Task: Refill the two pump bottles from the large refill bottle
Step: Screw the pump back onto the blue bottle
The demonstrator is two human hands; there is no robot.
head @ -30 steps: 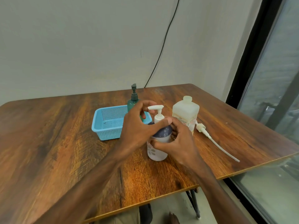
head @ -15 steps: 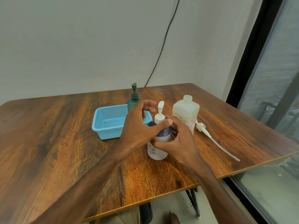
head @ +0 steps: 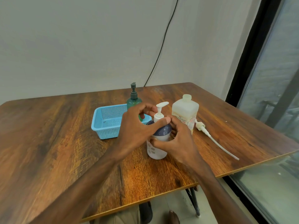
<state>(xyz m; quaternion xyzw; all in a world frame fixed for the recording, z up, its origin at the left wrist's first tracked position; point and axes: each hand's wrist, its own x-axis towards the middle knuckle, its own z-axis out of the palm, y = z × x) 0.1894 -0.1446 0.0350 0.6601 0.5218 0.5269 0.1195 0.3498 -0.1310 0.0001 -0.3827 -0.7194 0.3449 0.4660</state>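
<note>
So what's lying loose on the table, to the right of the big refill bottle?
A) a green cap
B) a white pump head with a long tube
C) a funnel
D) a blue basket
B: a white pump head with its long dip tube lies flat on the table, right of the open refill bottle.

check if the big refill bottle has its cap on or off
Off. The refill bottle stands upright with a bare open neck; a loose pump with tube lies on the table beside it.
</note>
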